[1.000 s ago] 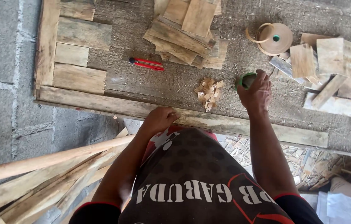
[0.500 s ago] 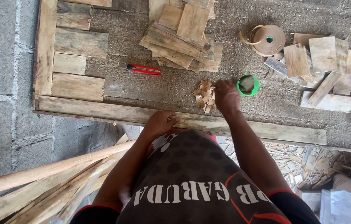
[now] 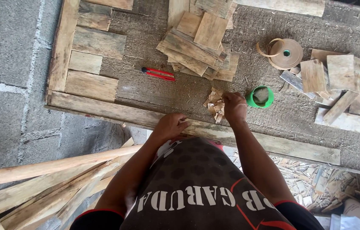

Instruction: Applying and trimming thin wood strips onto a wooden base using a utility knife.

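My right hand point(image 3: 234, 106) rests on a small heap of pale wood chips point(image 3: 214, 103) lying on the rough board surface, fingers bent onto the chips. Just right of it stands a small green cup point(image 3: 260, 97) with grey contents. My left hand point(image 3: 170, 126) lies on the wooden front rail point(image 3: 103, 110) of the frame, fingers curled over its edge. A red utility knife point(image 3: 158, 73) lies further back, left of the chips.
A stack of thin wooden tiles point(image 3: 199, 40) sits at the back centre, more tiles point(image 3: 337, 76) at the right. A roll of tan edging strip point(image 3: 285, 53) lies by them. Several planks point(image 3: 90, 64) fill the frame's left. Long poles point(image 3: 39, 179) lie below left.
My right hand has left the green cup and come left and nearer, down onto the heap of wood chips. My left hand has stayed on the front rail.
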